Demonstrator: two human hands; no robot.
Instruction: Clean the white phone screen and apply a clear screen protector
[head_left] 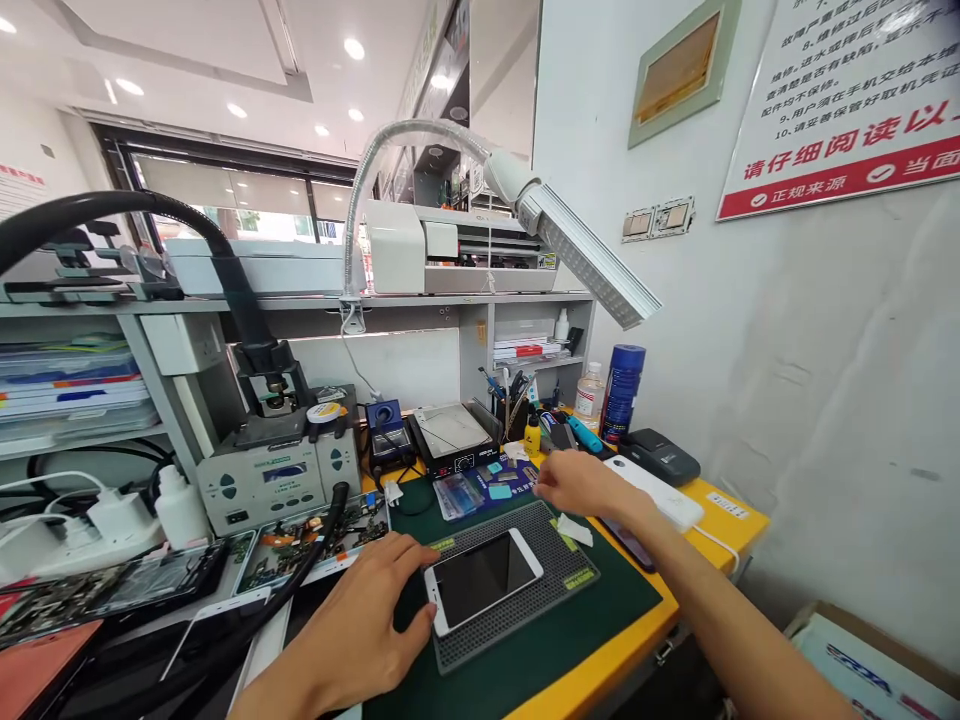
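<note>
A white-framed smartphone (489, 577) with a dark screen lies face up on a grey perforated pad (480, 648). My left hand (375, 610) grips its left end, the thumb at the near corner and the forefinger by the far corner. Beyond the phone's right end, my right hand (581, 483) hovers over or near the far part of the pad with its fingers curled together. Whatever it may hold is hidden. A blue card (480, 492) with small pieces on it lies just left of that hand, and a crumpled white tissue (574, 530) sits below it.
A green mat (622, 600) covers the yellow bench. Right stand a white phone (656, 490) with a cable and a black case (660, 455); behind are a blue spray can (624, 393) and tool holder (514, 405). Left are circuit boards (315, 535) and a black hose (300, 570). A lamp (585, 250) hangs above.
</note>
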